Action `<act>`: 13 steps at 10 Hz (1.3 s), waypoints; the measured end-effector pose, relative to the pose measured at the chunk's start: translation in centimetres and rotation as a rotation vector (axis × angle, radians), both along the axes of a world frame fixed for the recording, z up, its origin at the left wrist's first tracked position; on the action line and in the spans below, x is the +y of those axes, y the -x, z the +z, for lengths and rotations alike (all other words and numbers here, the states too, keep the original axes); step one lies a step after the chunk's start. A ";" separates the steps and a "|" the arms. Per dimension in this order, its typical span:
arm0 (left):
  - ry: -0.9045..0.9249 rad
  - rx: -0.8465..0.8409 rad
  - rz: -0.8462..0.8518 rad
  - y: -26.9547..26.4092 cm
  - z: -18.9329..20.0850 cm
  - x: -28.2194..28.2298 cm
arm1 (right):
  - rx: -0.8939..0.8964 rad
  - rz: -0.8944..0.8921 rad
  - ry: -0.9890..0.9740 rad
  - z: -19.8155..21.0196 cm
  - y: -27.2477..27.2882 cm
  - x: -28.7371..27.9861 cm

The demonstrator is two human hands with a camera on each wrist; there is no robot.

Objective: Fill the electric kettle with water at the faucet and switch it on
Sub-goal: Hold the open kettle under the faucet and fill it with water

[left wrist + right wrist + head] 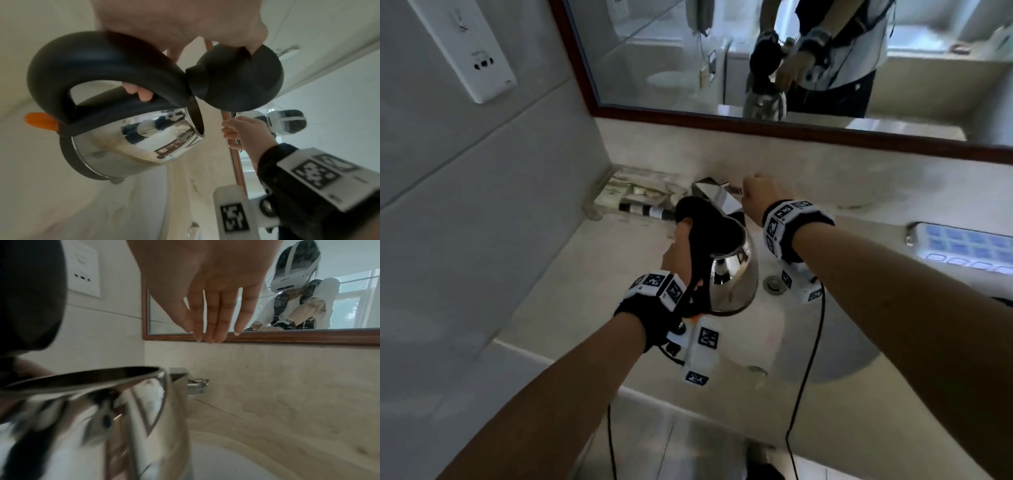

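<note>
Both forearms reach forward over the sink (835, 356), each with a black wrist band carrying white marker blocks. Left hand (678, 250) has its grip curled round the black handle (98, 53) of the electric kettle (732, 277); the fingertips (141, 94) show through the handle loop in the left wrist view, and the thumb presses on the raised black lid (238, 81), which stands open. An orange switch (40, 121) juts from the foot of the handle. The kettle hangs above the basin, close under the chrome faucet (717, 195), tilted, its mouth open. Its shiny body is smeared with blur in the right wrist view, and whether any water is inside cannot be told.

Right hand (763, 198) is just beside the faucet, above and behind the kettle's rim. Its grip is spread, with straight fingers (213, 318) close together and holding nothing. Whether it touches the faucet lever cannot be told: the head view hides the fingers behind the knuckles.

A drain (774, 284) shows beside the kettle. On the counter (626, 246), a clear tray of toiletries (633, 195) sits in the corner, partly hidden by the lid. A blue-white object (962, 243) is cut off at the right edge. A mirror (791, 68) with a brown frame hangs above, and a wall socket plate (472, 48) is on the left.
</note>
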State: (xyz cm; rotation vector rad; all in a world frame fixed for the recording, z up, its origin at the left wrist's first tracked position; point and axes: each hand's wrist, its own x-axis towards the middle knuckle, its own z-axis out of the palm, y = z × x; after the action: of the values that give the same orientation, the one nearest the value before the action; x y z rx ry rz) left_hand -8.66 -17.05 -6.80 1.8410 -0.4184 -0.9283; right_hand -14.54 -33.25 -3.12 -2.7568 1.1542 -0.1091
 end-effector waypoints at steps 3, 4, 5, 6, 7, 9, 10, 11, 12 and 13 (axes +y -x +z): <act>-0.188 0.041 0.122 2.2 -5.8 -7.2 | 0.354 0.132 -0.093 -3.7 -0.8 -9.8; -0.223 -0.065 0.094 1.1 -5.2 -8.1 | 0.357 0.221 -0.098 -5.6 -1.9 -11.0; -0.113 -0.004 0.153 0.2 -4.9 -8.8 | 0.356 0.293 -0.099 -7.2 -3.1 -11.7; -0.085 0.113 0.190 -0.1 -4.1 -9.2 | 0.283 0.298 -0.057 -7.8 -4.0 -11.9; -0.085 0.126 0.193 -0.4 -4.2 -9.2 | 0.238 0.262 -0.025 -7.7 -4.9 -12.1; -0.122 0.124 0.183 -0.4 -5.5 -9.3 | 0.258 0.281 0.003 -8.0 -5.6 -12.8; -0.156 0.185 0.260 -0.7 -5.5 -9.5 | 0.246 0.290 0.053 -8.1 -5.4 -13.1; -0.145 0.258 0.245 -0.7 -5.1 -9.6 | 0.290 0.297 0.093 -8.1 -5.0 -13.8; -0.127 0.316 0.280 -1.1 -5.6 -9.7 | 0.378 0.348 0.185 -8.5 -4.4 -14.5; -0.097 0.299 0.283 -1.2 -6.1 -9.8 | 0.393 0.387 0.240 -9.1 -4.1 -15.0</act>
State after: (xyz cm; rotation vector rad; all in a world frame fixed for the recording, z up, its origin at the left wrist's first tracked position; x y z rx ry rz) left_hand -7.48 -26.83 -12.93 1.7543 0.0710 -1.0179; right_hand -10.46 -48.28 -12.25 -3.2581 0.6823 0.3770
